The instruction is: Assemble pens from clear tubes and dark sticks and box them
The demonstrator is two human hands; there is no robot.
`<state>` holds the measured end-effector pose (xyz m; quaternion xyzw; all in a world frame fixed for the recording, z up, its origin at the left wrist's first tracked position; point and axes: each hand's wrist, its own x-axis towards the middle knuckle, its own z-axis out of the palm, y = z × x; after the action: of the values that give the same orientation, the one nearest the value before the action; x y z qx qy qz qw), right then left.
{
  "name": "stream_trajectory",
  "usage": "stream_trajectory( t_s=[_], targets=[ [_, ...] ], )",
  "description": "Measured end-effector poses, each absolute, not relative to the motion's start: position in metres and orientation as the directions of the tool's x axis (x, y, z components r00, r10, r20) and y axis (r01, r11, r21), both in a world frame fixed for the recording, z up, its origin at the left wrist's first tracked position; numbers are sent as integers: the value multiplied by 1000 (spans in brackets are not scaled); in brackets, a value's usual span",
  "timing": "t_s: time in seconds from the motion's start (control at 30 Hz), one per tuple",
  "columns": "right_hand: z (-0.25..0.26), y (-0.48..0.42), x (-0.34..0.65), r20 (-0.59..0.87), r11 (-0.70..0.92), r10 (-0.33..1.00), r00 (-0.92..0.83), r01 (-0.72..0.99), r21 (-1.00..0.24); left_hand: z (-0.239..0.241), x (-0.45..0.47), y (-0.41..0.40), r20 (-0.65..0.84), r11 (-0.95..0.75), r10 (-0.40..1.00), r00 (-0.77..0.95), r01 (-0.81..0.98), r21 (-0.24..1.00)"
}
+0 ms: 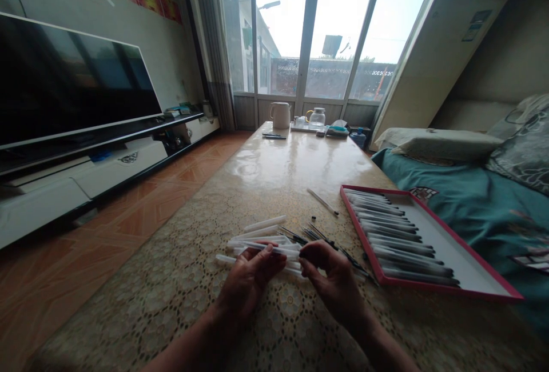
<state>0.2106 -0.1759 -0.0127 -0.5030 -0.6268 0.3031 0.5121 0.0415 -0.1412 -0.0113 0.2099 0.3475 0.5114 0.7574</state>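
My left hand (249, 280) and my right hand (332, 280) meet over a long table (274, 172) covered in lace. Together they hold a thin white pen barrel (274, 249), the left hand gripping its left part, the right hand pinching its dark end. Right beyond the fingers lies a loose pile of white pen barrels (261, 235) and a bunch of thin dark refills (321, 238). One single pen (322, 201) lies apart, farther up the table.
A red-rimmed tray (472, 289) with several finished pens in rows sits at the right. A white jug (280, 115), a glass pot (317, 118) and small items stand at the far end. A teal sofa (472, 206) flanks the right, a TV unit (86, 160) the left.
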Motion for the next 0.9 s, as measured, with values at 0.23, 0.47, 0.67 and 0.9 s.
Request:
stream_trajectory(
  t_s=[0.23, 0.47, 0.67, 0.9],
  targets=[
    [-11, -176, 212, 292, 269, 955, 43, 283, -921, -12, 42, -141, -290, 395, 919, 268, -618, 679],
    [-15, -176, 215, 373, 313, 928, 3, 536, -784, -14, 42, -141, -261, 395, 917, 301, -592, 703],
    [-14, -178, 218, 362, 329, 931, -52, 551, -767, -15, 43, -139, -258, 389, 919, 297, -587, 711],
    [-12, -178, 218, 355, 352, 928, -108, 561, -749, -16, 42, -139, -267, 386, 921, 283, -580, 717]
  ],
)
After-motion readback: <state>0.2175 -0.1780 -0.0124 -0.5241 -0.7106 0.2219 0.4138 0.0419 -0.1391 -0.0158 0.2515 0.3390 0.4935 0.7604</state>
